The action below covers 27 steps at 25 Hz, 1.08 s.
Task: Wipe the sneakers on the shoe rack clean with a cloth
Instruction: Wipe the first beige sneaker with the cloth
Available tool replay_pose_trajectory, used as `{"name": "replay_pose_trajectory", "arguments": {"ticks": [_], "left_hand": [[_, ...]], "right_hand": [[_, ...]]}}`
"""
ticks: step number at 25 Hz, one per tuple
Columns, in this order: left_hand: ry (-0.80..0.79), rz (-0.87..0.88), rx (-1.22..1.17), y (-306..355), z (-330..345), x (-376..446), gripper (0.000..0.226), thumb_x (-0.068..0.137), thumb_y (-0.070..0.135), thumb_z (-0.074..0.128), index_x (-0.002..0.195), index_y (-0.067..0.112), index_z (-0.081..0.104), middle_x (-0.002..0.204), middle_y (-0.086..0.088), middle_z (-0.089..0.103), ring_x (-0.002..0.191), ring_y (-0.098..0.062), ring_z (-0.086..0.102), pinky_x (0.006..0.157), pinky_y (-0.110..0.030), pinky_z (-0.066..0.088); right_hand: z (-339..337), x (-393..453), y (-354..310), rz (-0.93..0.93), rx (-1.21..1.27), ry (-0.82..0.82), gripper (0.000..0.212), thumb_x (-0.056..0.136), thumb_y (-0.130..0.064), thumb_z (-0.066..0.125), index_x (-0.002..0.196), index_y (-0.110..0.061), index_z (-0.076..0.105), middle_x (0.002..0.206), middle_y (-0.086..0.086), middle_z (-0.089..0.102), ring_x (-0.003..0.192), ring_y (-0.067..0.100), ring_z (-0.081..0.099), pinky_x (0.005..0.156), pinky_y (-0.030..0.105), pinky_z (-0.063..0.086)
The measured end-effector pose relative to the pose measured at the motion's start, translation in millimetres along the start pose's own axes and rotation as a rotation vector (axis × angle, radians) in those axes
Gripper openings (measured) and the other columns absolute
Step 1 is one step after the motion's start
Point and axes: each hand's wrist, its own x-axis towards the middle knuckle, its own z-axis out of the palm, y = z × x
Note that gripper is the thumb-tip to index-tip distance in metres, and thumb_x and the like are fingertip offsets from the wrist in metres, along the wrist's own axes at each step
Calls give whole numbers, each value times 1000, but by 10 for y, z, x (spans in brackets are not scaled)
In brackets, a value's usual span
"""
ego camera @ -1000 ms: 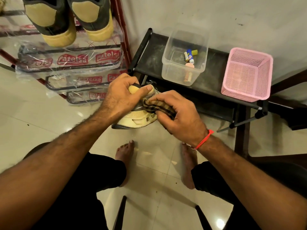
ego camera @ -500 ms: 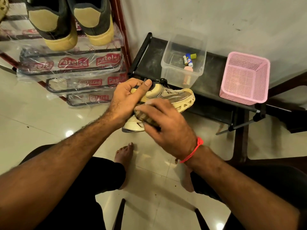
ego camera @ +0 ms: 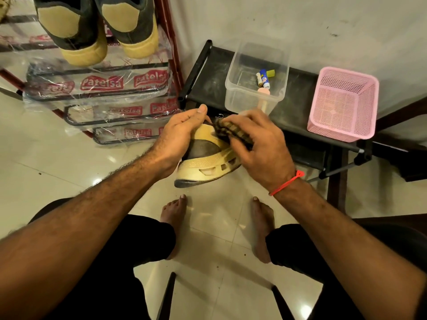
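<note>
While my left hand (ego camera: 178, 139) cups the cream sneaker (ego camera: 203, 162) steady above the floor, fingers curled round it, my right hand (ego camera: 261, 148) pinches the striped cloth (ego camera: 231, 131) against its upper.

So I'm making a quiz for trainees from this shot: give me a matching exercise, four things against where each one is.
Things:
1. sneaker
2. cloth
3. pink basket
4. batteries

Places:
A. inside the clear tub
B. on the black bench, at its right end
C. held by the left hand, above the floor
D. gripped in the right hand, against the shoe

Pairs: 1-C, 2-D, 3-B, 4-A
</note>
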Motion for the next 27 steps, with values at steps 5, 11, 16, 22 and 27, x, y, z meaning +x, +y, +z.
{"name": "replay_pose_trajectory", "arguments": {"ticks": [5,11,16,22,27], "left_hand": [[5,15,27,29,-3,0,47,102,52,47,88,14,72,86,-8,67,84,-22,62,81,-40,51],[144,85,208,21,-30,-20,47,94,60,57,78,20,76,81,-6,75,77,-17,69,82,-40,54],[233,291,225,20,-137,15,27,92,15,70,66,21,74,89,0,77,86,-17,71,83,-39,57],[263,442,233,19,-254,39,32,82,2,55,52,13,56,95,-4,77,94,-23,73,90,-41,59],[251,498,227,-7,-241,31,44,81,-2,52,48,27,56,94,-6,78,90,-27,75,82,-42,61]], "right_hand": [[98,-184,-382,-169,103,-49,34,87,-10,68,121,-6,68,114,12,62,107,28,60,98,38,49],[-6,-41,70,134,62,65,33,88,-10,66,121,-12,68,113,8,63,106,23,61,94,45,52],[80,-194,-308,-197,60,-100,36,87,-15,64,122,-8,68,114,12,62,107,29,59,97,40,49],[-139,-39,188,145,-41,117,37,83,-8,66,120,-10,69,112,12,62,106,29,60,95,46,51],[91,-208,-293,-168,-2,-65,36,85,-15,66,120,-9,69,114,13,62,109,29,58,98,40,49]]}}
